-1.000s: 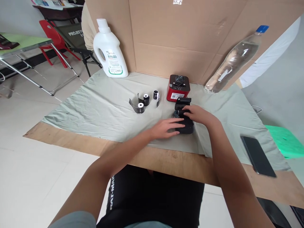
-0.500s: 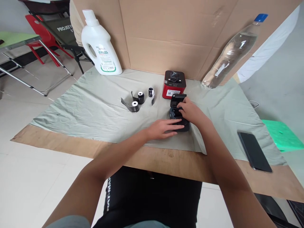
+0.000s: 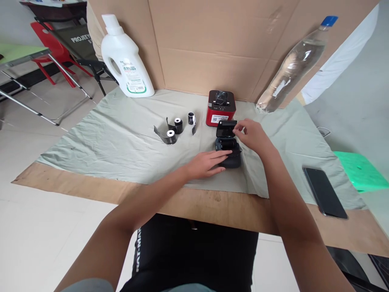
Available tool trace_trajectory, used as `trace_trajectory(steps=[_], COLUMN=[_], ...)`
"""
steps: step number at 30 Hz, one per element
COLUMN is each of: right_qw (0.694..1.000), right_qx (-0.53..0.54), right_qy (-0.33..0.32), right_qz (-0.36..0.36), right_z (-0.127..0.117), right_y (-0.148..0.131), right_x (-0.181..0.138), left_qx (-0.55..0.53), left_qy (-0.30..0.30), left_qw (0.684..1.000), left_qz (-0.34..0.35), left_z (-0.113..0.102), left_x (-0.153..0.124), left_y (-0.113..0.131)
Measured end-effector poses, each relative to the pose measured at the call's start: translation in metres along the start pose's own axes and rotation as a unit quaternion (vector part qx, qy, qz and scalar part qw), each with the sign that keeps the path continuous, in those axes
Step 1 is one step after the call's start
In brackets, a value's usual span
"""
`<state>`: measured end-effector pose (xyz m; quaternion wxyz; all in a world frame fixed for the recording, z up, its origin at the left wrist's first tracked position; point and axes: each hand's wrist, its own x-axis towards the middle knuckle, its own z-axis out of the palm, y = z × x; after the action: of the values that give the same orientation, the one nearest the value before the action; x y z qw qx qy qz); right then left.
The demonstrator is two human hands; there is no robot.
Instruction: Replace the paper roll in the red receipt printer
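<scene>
Left hand: My left hand [image 3: 205, 164] lies flat and ungripping, its outstretched fingers on the front part of a small black device [image 3: 231, 163], as half a second ago.
Right hand: My right hand [image 3: 251, 134] has moved out from over the compartment to the right edge of the raised lid [image 3: 226, 129]; thumb and fingers are curled, but I cannot tell whether they pinch it.
Black device: It sits on the cloth-covered surface [image 3: 146, 162], in front of a red-and-black box [image 3: 221, 115], its lid standing open.
Compartment: A dark roll [image 3: 227, 144], mostly covered by my right hand before, now shows inside.
Left of the device: Three loose rolls [image 3: 172, 139] lie unchanged, dark strips trailing.
Far right: A phone [image 3: 325, 192] lies face up.
</scene>
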<state>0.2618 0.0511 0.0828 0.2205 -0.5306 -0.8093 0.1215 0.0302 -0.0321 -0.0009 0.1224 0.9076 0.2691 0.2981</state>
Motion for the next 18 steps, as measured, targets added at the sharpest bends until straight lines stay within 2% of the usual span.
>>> trace_trajectory(steps=[3,8,12,14,17,18], right_qw=[0.995,0.985,0.983,0.985,0.981,0.979], right_qx=[0.047,0.156,0.173,0.167,0.124,0.108], right_qy=[0.084,0.044,0.04,-0.02,-0.151,-0.173], right_qz=[0.036,0.055,0.039,0.022,0.012,0.015], right_z=[0.002,0.011,0.005,-0.002,-0.009,-0.01], right_y=[0.007,0.018,0.013,0.01,0.011,0.012], right_x=[0.004,0.006,0.003,0.002,-0.001,-0.002], left_qx=[-0.006,-0.004,-0.004,-0.002,-0.002,-0.003], left_qy=[0.002,0.013,0.015,0.017,0.025,0.027], left_qw=[1.0,0.999,0.998,0.998,0.997,0.997], left_qz=[0.023,0.049,0.054,0.058,0.069,0.07], left_z=[-0.003,-0.006,-0.006,-0.006,-0.006,-0.006], left_x=[0.001,0.001,0.001,0.0,-0.001,-0.001], left_y=[0.002,0.004,0.003,0.003,0.002,0.001])
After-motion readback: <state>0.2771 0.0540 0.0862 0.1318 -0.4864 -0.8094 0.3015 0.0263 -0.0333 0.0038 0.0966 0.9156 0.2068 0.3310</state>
